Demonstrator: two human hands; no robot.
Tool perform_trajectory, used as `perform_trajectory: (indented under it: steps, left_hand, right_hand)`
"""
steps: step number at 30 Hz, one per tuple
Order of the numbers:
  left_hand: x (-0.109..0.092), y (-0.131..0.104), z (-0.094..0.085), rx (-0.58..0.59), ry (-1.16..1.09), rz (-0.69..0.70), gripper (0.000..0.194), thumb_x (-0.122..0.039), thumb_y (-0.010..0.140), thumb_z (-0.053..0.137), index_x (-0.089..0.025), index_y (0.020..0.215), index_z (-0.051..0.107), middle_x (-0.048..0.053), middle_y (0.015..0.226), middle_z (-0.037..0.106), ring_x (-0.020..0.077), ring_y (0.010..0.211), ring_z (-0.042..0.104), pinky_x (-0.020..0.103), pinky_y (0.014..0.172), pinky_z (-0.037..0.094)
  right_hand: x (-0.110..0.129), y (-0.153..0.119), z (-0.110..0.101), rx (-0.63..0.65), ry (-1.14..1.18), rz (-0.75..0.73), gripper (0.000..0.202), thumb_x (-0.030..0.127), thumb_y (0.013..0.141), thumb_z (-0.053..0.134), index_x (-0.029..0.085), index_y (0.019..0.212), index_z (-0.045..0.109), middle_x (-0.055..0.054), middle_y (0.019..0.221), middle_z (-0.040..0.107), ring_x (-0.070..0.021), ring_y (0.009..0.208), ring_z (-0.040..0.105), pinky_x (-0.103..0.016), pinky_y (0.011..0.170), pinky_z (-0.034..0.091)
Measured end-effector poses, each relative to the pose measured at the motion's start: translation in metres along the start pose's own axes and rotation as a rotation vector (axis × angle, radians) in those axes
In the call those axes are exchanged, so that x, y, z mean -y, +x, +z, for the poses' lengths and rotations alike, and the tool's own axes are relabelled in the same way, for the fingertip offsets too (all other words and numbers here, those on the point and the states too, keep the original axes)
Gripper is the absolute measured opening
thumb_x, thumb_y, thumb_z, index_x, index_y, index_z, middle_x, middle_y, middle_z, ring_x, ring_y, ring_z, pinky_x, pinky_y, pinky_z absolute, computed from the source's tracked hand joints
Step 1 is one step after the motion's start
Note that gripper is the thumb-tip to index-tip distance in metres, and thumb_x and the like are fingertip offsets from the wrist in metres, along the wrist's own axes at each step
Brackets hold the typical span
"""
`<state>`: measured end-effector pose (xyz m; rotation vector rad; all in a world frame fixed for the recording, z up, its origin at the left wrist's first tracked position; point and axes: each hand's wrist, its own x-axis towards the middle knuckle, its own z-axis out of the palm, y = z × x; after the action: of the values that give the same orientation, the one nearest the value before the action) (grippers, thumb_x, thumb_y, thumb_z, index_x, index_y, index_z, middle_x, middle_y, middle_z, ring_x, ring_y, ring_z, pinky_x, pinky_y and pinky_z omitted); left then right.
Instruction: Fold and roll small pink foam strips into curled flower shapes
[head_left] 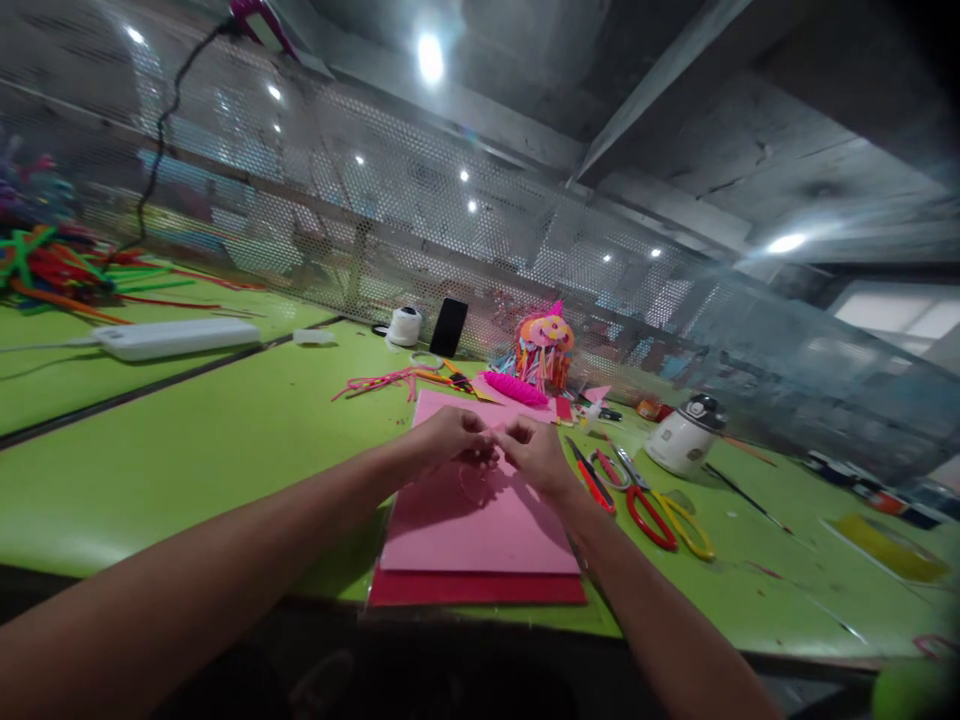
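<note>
My left hand (pixel 456 436) and my right hand (pixel 531 452) meet over a stack of sheets, both closed in a pinch. Between the fingertips is a small pink piece (pixel 492 434); its kind is too small to tell. A thin, pale strand (pixel 472 488) loops down below the fingers. Under the hands lies a pink sheet (pixel 480 540), with a red sheet (pixel 480 588) showing along its front edge. Beyond the fingers, a bright pink ridged piece (pixel 516 389) rests at the back of the stack.
Right of the sheets lie a red-handled cutter (pixel 595 482), scissors with red and yellow handles (pixel 651 518) and a white pot (pixel 684 440). Behind stand a fringed smiling ornament (pixel 546 340), a dark phone (pixel 448 327) and a thread spool (pixel 405 327). A white power strip (pixel 180 339) lies left.
</note>
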<state>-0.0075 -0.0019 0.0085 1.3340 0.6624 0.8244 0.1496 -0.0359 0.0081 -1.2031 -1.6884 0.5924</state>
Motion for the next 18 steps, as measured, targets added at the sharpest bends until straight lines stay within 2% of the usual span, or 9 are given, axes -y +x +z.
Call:
perform_trajectory:
  steps: [2,5,8,10,13,15,18]
  left_hand:
    - [0.002,0.000,-0.002,0.018,-0.002,-0.025,0.027,-0.028,0.059,0.078,-0.009,0.064,0.060,0.007,0.059,0.068,0.0150,0.052,0.063,0.028,0.057,0.051]
    - [0.004,0.000,-0.002,0.026,-0.023,-0.050,0.021,-0.024,0.059,0.076,-0.008,0.064,0.062,0.008,0.058,0.068,0.0159,0.052,0.063,0.028,0.056,0.050]
    - [0.005,0.000,0.000,-0.002,-0.072,-0.061,0.014,-0.019,0.060,0.071,-0.009,0.059,0.061,0.006,0.053,0.065,0.0146,0.048,0.061,0.026,0.053,0.049]
    - [0.003,-0.002,0.003,-0.021,-0.098,-0.061,0.011,-0.017,0.062,0.067,-0.010,0.057,0.060,0.005,0.052,0.064,0.0139,0.046,0.060,0.026,0.052,0.049]
    - [-0.004,-0.006,0.005,0.009,-0.176,-0.036,0.007,-0.013,0.063,0.061,-0.009,0.056,0.060,0.006,0.054,0.064,0.0141,0.049,0.060,0.027,0.056,0.050]
    - [-0.011,-0.008,0.005,0.029,-0.241,-0.030,0.008,-0.012,0.063,0.057,-0.009,0.056,0.059,0.005,0.054,0.062,0.0140,0.051,0.060,0.028,0.059,0.051]
    - [-0.017,-0.008,0.001,0.064,-0.299,-0.060,0.014,-0.018,0.069,0.056,-0.010,0.058,0.059,0.004,0.055,0.061,0.0136,0.052,0.060,0.030,0.061,0.053]
  right_hand:
    - [0.002,-0.002,0.001,-0.036,-0.121,-0.046,0.022,0.031,0.078,0.060,0.014,0.064,0.059,0.001,0.053,0.054,-0.0102,0.049,0.047,-0.022,0.048,0.035]
    - [0.006,-0.006,0.005,-0.102,-0.344,-0.200,0.019,0.023,0.081,0.056,0.015,0.064,0.060,-0.002,0.061,0.058,-0.0128,0.059,0.051,-0.024,0.057,0.038]
    - [0.007,-0.011,0.009,-0.095,-0.591,-0.345,0.022,0.013,0.085,0.049,0.016,0.067,0.061,-0.004,0.068,0.058,-0.0151,0.066,0.051,-0.027,0.064,0.038]
    - [0.007,-0.013,0.011,-0.070,-0.730,-0.385,0.022,0.010,0.086,0.045,0.015,0.073,0.062,-0.006,0.071,0.057,-0.0168,0.068,0.050,-0.028,0.065,0.038]
    - [0.009,-0.016,0.014,-0.032,-0.841,-0.430,0.017,0.010,0.084,0.048,0.013,0.095,0.061,-0.009,0.083,0.055,-0.0204,0.078,0.049,-0.032,0.070,0.041]
    - [0.012,-0.018,0.015,-0.017,-0.875,-0.447,0.026,0.010,0.080,0.053,0.012,0.106,0.057,-0.011,0.090,0.054,-0.0230,0.085,0.047,-0.034,0.074,0.042]
    - [0.016,-0.019,0.017,0.007,-0.934,-0.453,0.029,0.005,0.078,0.050,0.012,0.105,0.056,-0.013,0.095,0.053,-0.0253,0.090,0.044,-0.038,0.078,0.043]
